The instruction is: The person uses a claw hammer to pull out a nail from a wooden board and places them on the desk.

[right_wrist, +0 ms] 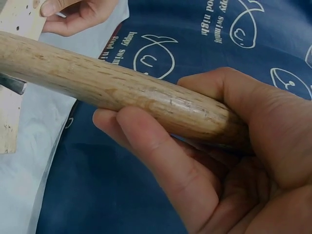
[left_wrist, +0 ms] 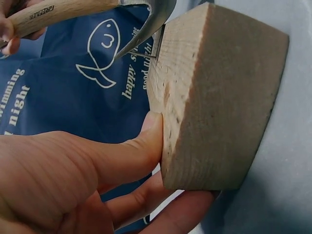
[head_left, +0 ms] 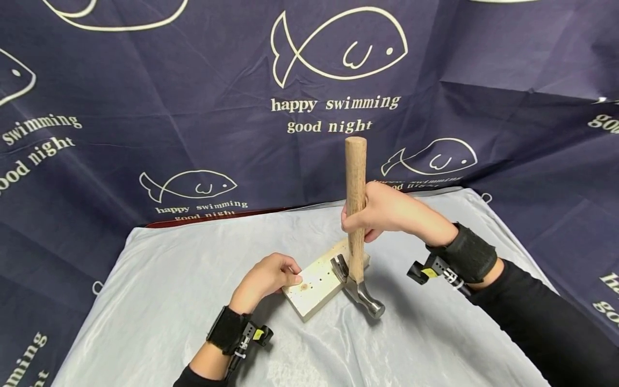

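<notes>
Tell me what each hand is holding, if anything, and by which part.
Right hand: the hammer, by its wooden handle. Left hand: the wooden block, by the end nearest that hand.

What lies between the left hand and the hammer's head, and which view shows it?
The head view shows it: between left hand and hammer's head lies part of the wooden block, dotted with small dark holes.
</notes>
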A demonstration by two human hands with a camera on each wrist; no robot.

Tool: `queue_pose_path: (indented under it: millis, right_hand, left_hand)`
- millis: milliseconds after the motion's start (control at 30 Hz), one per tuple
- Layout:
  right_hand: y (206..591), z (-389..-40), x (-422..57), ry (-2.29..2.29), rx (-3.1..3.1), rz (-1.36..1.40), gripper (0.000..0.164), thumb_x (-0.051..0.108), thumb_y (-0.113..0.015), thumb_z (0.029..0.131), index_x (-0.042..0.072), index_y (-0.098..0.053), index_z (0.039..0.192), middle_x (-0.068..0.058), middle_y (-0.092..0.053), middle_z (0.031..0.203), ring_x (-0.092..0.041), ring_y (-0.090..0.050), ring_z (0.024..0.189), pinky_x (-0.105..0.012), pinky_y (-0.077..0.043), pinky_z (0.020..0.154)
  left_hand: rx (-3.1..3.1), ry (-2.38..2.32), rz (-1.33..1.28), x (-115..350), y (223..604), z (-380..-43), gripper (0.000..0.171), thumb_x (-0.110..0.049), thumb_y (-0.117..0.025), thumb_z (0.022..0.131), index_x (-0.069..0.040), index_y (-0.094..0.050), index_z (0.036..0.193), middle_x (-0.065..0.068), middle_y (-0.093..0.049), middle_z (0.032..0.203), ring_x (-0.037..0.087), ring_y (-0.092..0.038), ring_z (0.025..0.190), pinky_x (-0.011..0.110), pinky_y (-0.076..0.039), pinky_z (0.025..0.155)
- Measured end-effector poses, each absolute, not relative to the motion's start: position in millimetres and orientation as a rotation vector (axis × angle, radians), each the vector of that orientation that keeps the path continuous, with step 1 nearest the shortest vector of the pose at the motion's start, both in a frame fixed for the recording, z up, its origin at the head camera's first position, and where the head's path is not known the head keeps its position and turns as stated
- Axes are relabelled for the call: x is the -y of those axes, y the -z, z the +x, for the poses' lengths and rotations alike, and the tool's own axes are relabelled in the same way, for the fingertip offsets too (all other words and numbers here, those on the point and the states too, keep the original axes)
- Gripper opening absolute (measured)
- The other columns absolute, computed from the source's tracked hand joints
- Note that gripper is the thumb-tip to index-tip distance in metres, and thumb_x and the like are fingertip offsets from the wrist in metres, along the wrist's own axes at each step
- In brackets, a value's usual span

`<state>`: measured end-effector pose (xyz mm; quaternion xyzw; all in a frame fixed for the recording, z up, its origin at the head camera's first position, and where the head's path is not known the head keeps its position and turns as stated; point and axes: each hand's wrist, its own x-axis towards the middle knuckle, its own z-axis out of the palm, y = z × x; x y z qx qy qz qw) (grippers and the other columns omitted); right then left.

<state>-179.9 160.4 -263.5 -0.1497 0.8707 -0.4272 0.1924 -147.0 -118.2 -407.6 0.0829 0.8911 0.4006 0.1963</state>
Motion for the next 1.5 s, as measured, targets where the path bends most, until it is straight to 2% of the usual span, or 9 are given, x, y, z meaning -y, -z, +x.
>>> queue_pose_path:
  millis: [133,367,633,867,1200,1500]
  right_hand:
    - [264.9,-175.3,-162.9,1.209,-2.472,-0.447,0.009,0.012,-0.072,0.087,0.005,-0.073,0.092,-0.009,-0.071,0.086,-0.025,-0.074,0.083,-0.041,-0.064,0.067]
    - [260.9,-169.0,-164.2,1.199,-2.518,-0.486,0.008,0.009,-0.074,0.086,0.009,-0.073,0.094,-0.006,-0.073,0.089,-0.024,-0.074,0.087,-0.040,-0.064,0.066]
    - [254.0,-168.7,-165.1,1.265,-2.552,-0.561,0.007,0.008,-0.076,0.086,0.009,-0.075,0.093,-0.005,-0.073,0.089,-0.022,-0.072,0.083,-0.040,-0.063,0.066]
    - [253.3,-168.2,-164.2,1.312,-2.530,-0.576,0.008,0.005,-0.077,0.087,0.007,-0.076,0.094,-0.006,-0.073,0.090,-0.023,-0.072,0.083,-0.041,-0.063,0.067]
    - [249.7,-166.5,-167.5,1.328,-2.574,-0.582,0.008,0.003,-0.077,0.086,0.007,-0.076,0.094,-0.006,-0.073,0.089,-0.022,-0.072,0.081,-0.039,-0.063,0.065]
    - [250.6,-162.2,-165.8,1.363,-2.555,-0.606,0.010,0.001,-0.077,0.087,0.006,-0.075,0.095,-0.007,-0.073,0.090,-0.023,-0.071,0.082,-0.039,-0.062,0.065]
  left_hand:
    - [-2.531,-1.127,0.245,119.8,408.6,-144.7,0.004,-0.008,-0.082,0.094,-0.012,-0.079,0.094,-0.002,-0.066,0.077,0.017,-0.058,0.066,0.031,-0.047,0.061]
    - [-2.584,-1.081,0.242,121.7,408.7,-142.9,0.004,-0.011,-0.083,0.093,-0.012,-0.081,0.096,-0.004,-0.067,0.077,0.015,-0.059,0.068,0.032,-0.047,0.064]
    - [-2.608,-1.067,0.260,120.9,409.0,-144.8,0.004,-0.012,-0.083,0.094,-0.014,-0.082,0.097,-0.005,-0.067,0.077,0.015,-0.061,0.070,0.033,-0.047,0.067]
    - [-2.577,-1.059,0.218,117.4,411.8,-144.1,0.003,-0.014,-0.082,0.095,-0.015,-0.082,0.098,-0.005,-0.068,0.078,0.016,-0.060,0.068,0.032,-0.047,0.063]
    - [-2.606,-1.052,0.280,118.3,409.2,-144.1,0.006,-0.015,-0.083,0.094,-0.013,-0.082,0.100,-0.006,-0.068,0.078,0.015,-0.061,0.068,0.033,-0.048,0.064]
    - [-2.549,-1.092,0.275,118.2,409.5,-145.1,0.007,-0.011,-0.082,0.094,-0.008,-0.081,0.101,-0.002,-0.068,0.078,0.020,-0.062,0.064,0.033,-0.051,0.060]
